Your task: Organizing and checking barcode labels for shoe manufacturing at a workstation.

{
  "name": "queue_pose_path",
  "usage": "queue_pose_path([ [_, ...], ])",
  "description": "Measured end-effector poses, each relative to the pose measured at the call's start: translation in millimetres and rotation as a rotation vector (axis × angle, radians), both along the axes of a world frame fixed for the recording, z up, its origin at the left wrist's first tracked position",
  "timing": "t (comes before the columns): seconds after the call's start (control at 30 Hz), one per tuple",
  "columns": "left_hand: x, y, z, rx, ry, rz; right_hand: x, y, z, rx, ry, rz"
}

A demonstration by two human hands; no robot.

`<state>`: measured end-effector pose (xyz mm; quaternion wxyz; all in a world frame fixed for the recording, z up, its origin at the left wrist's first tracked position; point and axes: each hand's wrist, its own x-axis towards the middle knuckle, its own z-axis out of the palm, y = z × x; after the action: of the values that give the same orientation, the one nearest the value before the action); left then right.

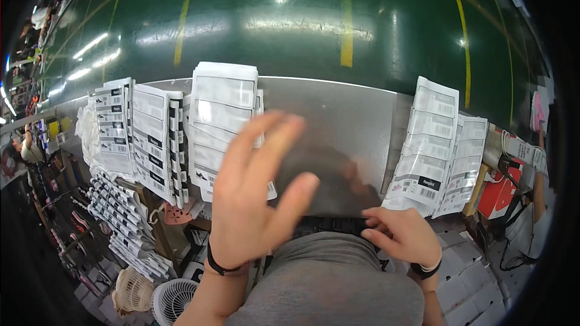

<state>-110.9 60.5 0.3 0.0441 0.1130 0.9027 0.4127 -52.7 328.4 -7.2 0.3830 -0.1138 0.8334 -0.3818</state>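
My left hand [251, 193] is raised over the near left part of the grey metal table [338, 121], fingers spread and blurred, holding nothing. It hovers in front of a stack of white label sheets [223, 108]. My right hand [405, 232] rests at the table's near edge, close to my waist, with its fingers curled and pinched together; whether it holds anything I cannot tell. More white label sheets [432, 145] lie in overlapping stacks at the table's right end.
Further label stacks [136, 136] cover the table's left end, with several more on a lower shelf [121, 217]. Two small fans [172, 299] sit on the floor at lower left. White boxes [471, 278] and a red box [498, 193] are at the right. Green floor with yellow lines lies beyond.
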Motion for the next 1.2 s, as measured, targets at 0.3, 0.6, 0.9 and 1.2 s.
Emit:
queue_pose_path([
  [0.3, 93, -19, -48, -0.590, -0.392, 0.387, -22, -133, -75, -0.427, 0.291, 0.048],
  [0.6, 93, 3, 2, -0.145, -0.080, 0.090, 14, -32, 86, -1.152, 0.314, 0.067],
  [0.9, 88, 106, 109, 1.029, 0.191, -0.634, 94, 31, 169, -1.487, 0.441, -0.096],
  [1.2, 88, 136, 129, 1.205, 0.455, -0.686, 133, 66, 167, -1.547, 0.743, -0.146],
])
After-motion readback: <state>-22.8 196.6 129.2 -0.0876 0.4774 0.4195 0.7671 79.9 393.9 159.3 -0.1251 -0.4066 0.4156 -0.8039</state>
